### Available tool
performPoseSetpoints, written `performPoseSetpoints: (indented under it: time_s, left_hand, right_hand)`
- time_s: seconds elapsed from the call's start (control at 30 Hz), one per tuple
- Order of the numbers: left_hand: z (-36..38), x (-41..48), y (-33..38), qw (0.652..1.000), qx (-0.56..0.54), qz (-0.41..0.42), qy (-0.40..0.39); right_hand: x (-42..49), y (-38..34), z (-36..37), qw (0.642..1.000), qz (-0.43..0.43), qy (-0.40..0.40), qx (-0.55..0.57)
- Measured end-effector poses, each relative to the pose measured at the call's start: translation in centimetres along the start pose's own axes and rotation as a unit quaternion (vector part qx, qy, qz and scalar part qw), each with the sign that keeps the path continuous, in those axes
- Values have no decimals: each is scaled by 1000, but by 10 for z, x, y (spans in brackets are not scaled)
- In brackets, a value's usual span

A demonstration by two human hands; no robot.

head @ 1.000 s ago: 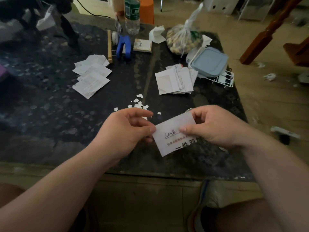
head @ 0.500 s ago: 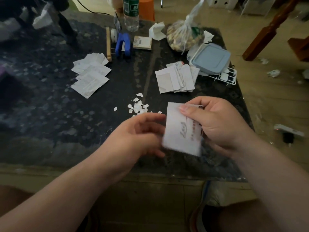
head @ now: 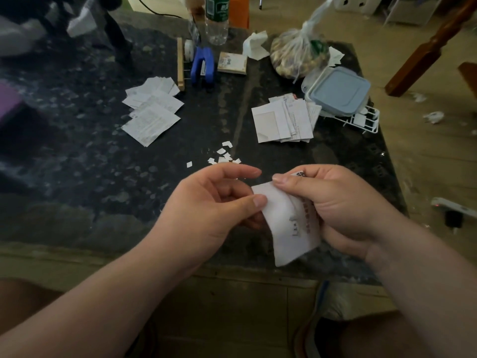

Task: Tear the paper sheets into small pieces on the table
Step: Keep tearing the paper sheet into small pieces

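We are sitting at a broad table [head: 77,151] whose dark, speckled, stone-like top is taking up most of the view, and we are holding one paper sheet [head: 286,228] in the air just above its near edge. Our left hand [head: 214,202] is pinching the sheet's left edge near the top, the thumb tip pressing on the front and the curled lower fingers lying behind, while the index finger is reaching out straight above the paper without touching it. Our right hand [head: 343,202] is gripping the right side: the thumb is lying across the top corner, and the other fingers are curling round behind, mostly hidden. The sheet is thin, white and rectangular, and it is bowing slightly between the two grips. Its long axis is running from the far end at our thumbs down toward us, leaning a little to the right, with the near end hanging free. Dark and reddish print is running along that axis by the right hand, too blurred for us to read. Farther out, two loose piles of flat printed sheets are lying well apart, one on the left [head: 152,112] and one on the right [head: 281,120]. A square container with a smooth blue lid [head: 338,91] is sitting just beside the right pile. Between the piles and our hands, small torn pieces [head: 223,157], white and ragged, are lying scattered on the tabletop.
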State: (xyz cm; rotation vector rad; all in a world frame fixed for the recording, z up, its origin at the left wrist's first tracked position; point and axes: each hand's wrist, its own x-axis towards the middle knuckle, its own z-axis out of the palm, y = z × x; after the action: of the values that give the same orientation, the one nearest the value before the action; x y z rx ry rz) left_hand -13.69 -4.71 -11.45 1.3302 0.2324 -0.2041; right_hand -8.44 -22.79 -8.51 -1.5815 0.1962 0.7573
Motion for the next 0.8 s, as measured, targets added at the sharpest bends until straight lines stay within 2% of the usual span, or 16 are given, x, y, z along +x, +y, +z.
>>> performPoseSetpoints:
  time_s: [0.1,0.17,0.4,0.53,0.8]
  left_hand:
    - [0,-1,2,996,-86,-10,-36]
    - [0,-2,2,993,-101,-6,-52]
    - [0,-4,1,996,-52,25,-68]
    - [0,-6,3,997,-36,42,-61]
    - [-1,-7,4,996,-35,56,-66]
  right_hand:
    - [-4,-4,-1,1000,-8,-5,4]
    - [-6,-7,-2,1000,-17,-6,6]
    - [-4,-7,-8,998,11,-61,20]
    - [-7,-8,-8,993,25,-89,67]
    - [-8,-8,-5,991,22,-98,89]
